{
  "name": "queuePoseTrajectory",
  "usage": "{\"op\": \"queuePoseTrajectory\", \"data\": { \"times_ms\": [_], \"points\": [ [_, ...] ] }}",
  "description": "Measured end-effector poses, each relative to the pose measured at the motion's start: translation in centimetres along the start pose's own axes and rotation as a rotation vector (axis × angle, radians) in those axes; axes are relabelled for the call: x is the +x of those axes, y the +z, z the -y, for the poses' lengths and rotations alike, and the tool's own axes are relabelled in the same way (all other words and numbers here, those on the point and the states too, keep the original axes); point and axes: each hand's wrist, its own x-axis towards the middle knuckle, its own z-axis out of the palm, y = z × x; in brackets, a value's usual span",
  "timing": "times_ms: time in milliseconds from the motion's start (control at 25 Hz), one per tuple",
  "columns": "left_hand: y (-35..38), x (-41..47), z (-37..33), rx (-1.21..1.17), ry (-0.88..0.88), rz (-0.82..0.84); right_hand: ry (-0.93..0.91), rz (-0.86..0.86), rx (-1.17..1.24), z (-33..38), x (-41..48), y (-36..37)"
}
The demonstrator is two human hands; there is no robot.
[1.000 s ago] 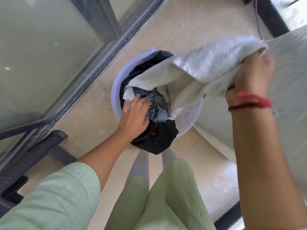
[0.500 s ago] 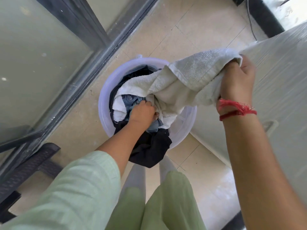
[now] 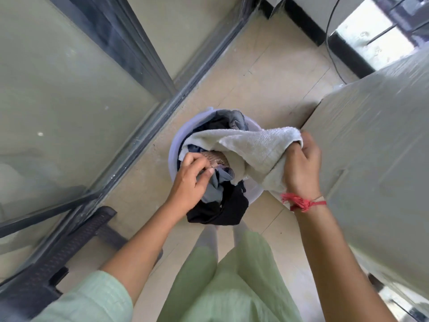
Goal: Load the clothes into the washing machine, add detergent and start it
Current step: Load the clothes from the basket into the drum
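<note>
Towel [image 3: 253,147] end hidden in right hand [image 3: 301,163], tub [image 3: 175,145] bottom under clothes [image 3: 220,205]

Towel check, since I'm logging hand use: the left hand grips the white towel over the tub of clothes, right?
Not quite. The head view shows the right hand gripping the white towel over the tub of clothes. The left hand instead pinches a brown cloth in the tub.

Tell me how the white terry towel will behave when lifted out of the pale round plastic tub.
Probably floppy: the white terry towel sags in folds from the right hand into the pale round plastic tub. Likely light: one hand holds its end up. Its looped pile should resist slipping.
</note>
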Motion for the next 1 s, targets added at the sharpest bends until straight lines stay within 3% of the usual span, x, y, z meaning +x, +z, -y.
{"op": "queuePoseTrajectory", "data": {
  "times_ms": [160, 280, 520, 720, 880, 1000],
  "points": [
    [-4.6, -1.7, -6.3, -0.425, -0.291, -0.106, -0.063, -0.023, 0.032, 7.8, -3.9, -2.7],
    [-7.7, -1.5, -11.7, -0.631, -0.366, -0.177, -0.139, -0.037, 0.041, 13.1, -5.7, -5.0],
    [-15.6, -1.4, -23.5, -0.58, -0.028, -0.306, -0.34, -0.08, 0.11, 22.5, -10.9, -9.9],
    [-21.2, -1.0, -32.1, -0.397, 0.312, -0.41, -0.54, -0.261, -0.054, 29.4, -15.1, -15.0],
    [-22.2, 0.5, -38.2, -0.26, 0.489, -0.524, -0.788, -0.396, -0.152, 33.1, -16.4, -19.4],
    [-21.3, 0.8, -43.7, -0.241, 0.571, -0.613, -0.906, -0.511, -0.064, 35.3, -16.9, -23.3]
  ]
}}
